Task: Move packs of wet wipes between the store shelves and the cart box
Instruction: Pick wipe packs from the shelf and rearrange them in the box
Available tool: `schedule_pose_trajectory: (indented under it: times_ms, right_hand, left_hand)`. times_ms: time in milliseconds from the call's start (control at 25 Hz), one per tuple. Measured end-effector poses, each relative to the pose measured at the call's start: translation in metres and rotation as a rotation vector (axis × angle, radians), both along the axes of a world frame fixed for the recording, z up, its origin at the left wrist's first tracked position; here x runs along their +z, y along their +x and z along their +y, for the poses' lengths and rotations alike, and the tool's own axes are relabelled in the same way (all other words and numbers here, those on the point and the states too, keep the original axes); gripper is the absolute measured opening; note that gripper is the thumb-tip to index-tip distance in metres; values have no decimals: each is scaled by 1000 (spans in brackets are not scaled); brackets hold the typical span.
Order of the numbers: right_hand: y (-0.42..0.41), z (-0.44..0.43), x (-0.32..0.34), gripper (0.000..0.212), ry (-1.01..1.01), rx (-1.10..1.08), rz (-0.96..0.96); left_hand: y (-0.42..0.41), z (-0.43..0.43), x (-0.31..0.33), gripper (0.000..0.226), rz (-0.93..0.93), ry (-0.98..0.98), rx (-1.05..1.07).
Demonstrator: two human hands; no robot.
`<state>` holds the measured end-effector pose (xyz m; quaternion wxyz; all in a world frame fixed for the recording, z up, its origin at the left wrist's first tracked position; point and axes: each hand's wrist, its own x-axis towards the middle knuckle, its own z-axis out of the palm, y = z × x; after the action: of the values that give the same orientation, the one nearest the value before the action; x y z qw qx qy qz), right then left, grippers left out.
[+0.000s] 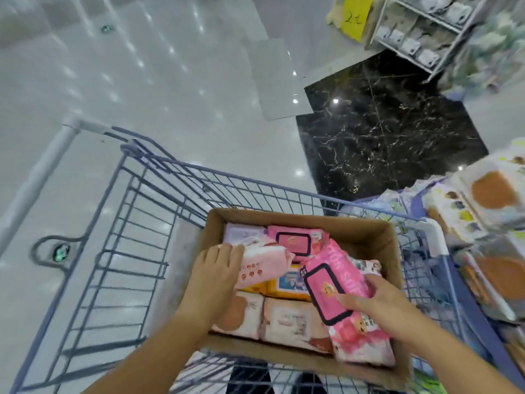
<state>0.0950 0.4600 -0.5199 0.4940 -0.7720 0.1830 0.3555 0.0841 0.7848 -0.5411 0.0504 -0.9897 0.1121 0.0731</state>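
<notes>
A: The right hand (377, 297) is clutching the bright pink pack (338, 297), tilted at the box's (369, 231) right edge.
B: And the left hand (216, 268) is gripping the pale pink pack (264, 265) by the left edge.

Both my arms are in shot. Left forearm (159, 345) and right forearm (443, 345) are uncovered from the bottom edge up to the wrists. Left hand (218, 268) and right hand (377, 297) are bare too, wrist to fingertips. Nails are too blurred to read. There are two dark shapes (247, 376) low between my arms, shoes or trouser legs, can't tell which.
</notes>
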Motion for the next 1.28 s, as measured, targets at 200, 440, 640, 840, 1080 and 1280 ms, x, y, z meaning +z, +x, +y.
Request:
schedule_pose_trajectory:
  times_ms: [200,440,640,840,1080,1280]
  right_hand:
    - [62,13,-57,50,29,2,35]
    - [117,24,-86,63,97,218,100]
    - [135,49,-99,58,-52,120,-131]
    - [86,65,-114,60,-314,-369,-339]
    - [92,85,-123,62,-298,-276,-363]
    - [96,95,-120,54,-338,-245,-342]
  left_hand:
    - [61,36,-95,91,-41,69,-141]
    - [70,42,-135,110,108,-48,-172]
    - [81,45,-131,101,61,-122,-133]
    - [101,37,-132,104,-21,-204,-49]
    - [102,23,-133,108,-42,-265,51]
    - [100,46,-133,97,75,-306,-63]
